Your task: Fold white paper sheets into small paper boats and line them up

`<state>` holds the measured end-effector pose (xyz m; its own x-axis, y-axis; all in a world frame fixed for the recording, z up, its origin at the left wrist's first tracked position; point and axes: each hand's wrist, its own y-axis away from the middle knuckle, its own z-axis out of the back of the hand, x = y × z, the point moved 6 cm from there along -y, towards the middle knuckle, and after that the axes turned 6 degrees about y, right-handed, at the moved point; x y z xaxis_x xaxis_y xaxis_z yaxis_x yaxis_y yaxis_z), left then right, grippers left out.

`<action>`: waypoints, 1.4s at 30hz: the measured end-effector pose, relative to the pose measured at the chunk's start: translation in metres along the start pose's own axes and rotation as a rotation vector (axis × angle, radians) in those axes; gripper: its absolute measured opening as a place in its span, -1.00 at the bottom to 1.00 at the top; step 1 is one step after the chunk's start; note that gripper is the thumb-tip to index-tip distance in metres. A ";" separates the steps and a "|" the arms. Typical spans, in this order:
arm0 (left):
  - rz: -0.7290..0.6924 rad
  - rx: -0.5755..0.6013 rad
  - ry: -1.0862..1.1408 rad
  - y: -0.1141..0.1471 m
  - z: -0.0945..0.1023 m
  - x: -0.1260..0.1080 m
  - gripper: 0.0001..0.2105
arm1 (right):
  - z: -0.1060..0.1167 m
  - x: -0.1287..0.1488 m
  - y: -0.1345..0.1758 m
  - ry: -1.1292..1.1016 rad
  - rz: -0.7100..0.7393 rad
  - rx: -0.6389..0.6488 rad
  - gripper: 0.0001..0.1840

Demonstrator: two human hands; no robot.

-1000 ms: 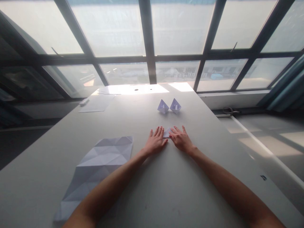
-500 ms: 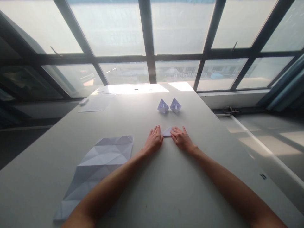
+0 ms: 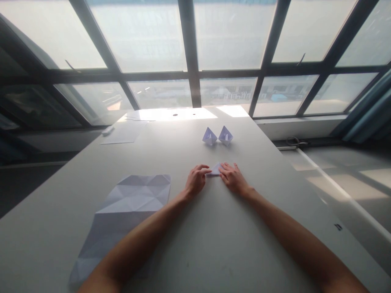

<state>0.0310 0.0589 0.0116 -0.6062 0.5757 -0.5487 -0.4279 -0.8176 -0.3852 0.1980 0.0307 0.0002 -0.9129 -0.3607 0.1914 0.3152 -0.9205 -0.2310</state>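
A small folded paper triangle (image 3: 215,170) lies flat on the white table between my hands. At its left corner my left hand (image 3: 196,179) has its thumb and fingers drawn together, pinching the tip. My right hand (image 3: 232,177) rests flat on the triangle's right end with its fingers stretched out, and it covers that end. Beyond my hands two folded paper boats (image 3: 209,137) stand side by side. A creased paper sheet (image 3: 134,199) is spread to the left, partly hidden by my left forearm.
The white table (image 3: 214,244) runs forward to large windows with dark frames. At its far left lies a flat white sheet (image 3: 122,134) beside a small white object (image 3: 107,130). Sunlight glares on the far edge. A blue curtain (image 3: 366,110) hangs at right.
My left hand has gone from lying flat with fingers stretched to a curled pinch on the triangle's left corner. The creased sheet has shifted slightly. My right hand has stayed put.
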 end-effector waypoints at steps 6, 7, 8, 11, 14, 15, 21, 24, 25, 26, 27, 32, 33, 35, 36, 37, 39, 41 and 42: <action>0.000 0.036 -0.034 -0.001 -0.002 -0.001 -0.60 | 0.000 0.000 0.000 -0.012 -0.003 0.002 -0.58; 0.002 0.038 -0.042 -0.001 -0.001 -0.002 -0.61 | 0.001 0.000 0.000 -0.012 -0.005 0.000 -0.58; 0.004 0.041 -0.050 -0.001 -0.001 -0.003 -0.61 | 0.001 0.000 0.000 -0.012 -0.006 -0.002 -0.58; 0.018 0.036 -0.085 0.000 0.002 -0.005 -0.62 | 0.002 0.000 0.000 -0.012 -0.004 -0.016 -0.59; 0.051 0.007 -0.115 -0.001 0.005 -0.005 -0.69 | 0.001 0.000 0.000 -0.019 -0.009 -0.020 -0.58; 0.060 -0.008 -0.117 -0.001 0.007 -0.004 -0.71 | 0.001 -0.001 0.000 -0.022 -0.011 -0.018 -0.58; -0.041 -0.037 -0.082 -0.002 0.008 -0.013 -0.64 | 0.000 -0.001 0.001 -0.033 -0.013 -0.008 -0.52; -0.142 0.072 -0.073 0.000 0.001 -0.022 -0.68 | -0.001 -0.002 0.001 -0.036 -0.010 0.006 -0.49; -0.168 0.109 -0.074 0.001 -0.001 -0.025 -0.70 | -0.001 -0.003 0.001 -0.040 -0.011 0.007 -0.48; -0.183 0.138 -0.079 0.002 -0.002 -0.026 -0.73 | -0.001 -0.003 0.001 -0.048 -0.011 0.005 -0.48; -0.184 0.155 -0.088 0.002 -0.003 -0.027 -0.76 | 0.000 -0.003 0.001 -0.061 -0.013 -0.002 -0.48; -0.091 0.119 -0.150 0.001 0.004 -0.022 -0.88 | 0.005 -0.002 0.000 -0.161 0.013 -0.079 -0.49; -0.074 0.110 -0.162 0.001 0.005 -0.021 -0.88 | 0.005 -0.001 0.000 -0.176 0.032 -0.092 -0.50; -0.045 0.103 -0.184 0.001 0.006 -0.021 -0.86 | 0.007 0.001 0.000 -0.191 0.068 -0.107 -0.53; -0.032 0.103 -0.196 0.001 0.006 -0.020 -0.85 | 0.007 0.001 0.000 -0.192 0.081 -0.110 -0.54; -0.022 0.105 -0.207 0.001 0.006 -0.020 -0.84 | 0.007 0.002 0.000 -0.190 0.091 -0.112 -0.55; -0.011 0.108 -0.224 0.001 0.007 -0.020 -0.83 | 0.007 0.002 0.000 -0.181 0.105 -0.115 -0.56; -0.014 0.115 -0.228 0.001 0.007 -0.021 -0.83 | 0.007 0.003 0.000 -0.169 0.115 -0.115 -0.58; -0.018 0.117 -0.226 0.001 0.008 -0.021 -0.83 | 0.007 0.004 0.000 -0.163 0.118 -0.114 -0.58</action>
<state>0.0382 0.0461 0.0283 -0.7268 0.5864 -0.3576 -0.5064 -0.8093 -0.2977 0.1963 0.0288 0.0075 -0.8144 -0.4928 0.3064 0.3773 -0.8509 -0.3656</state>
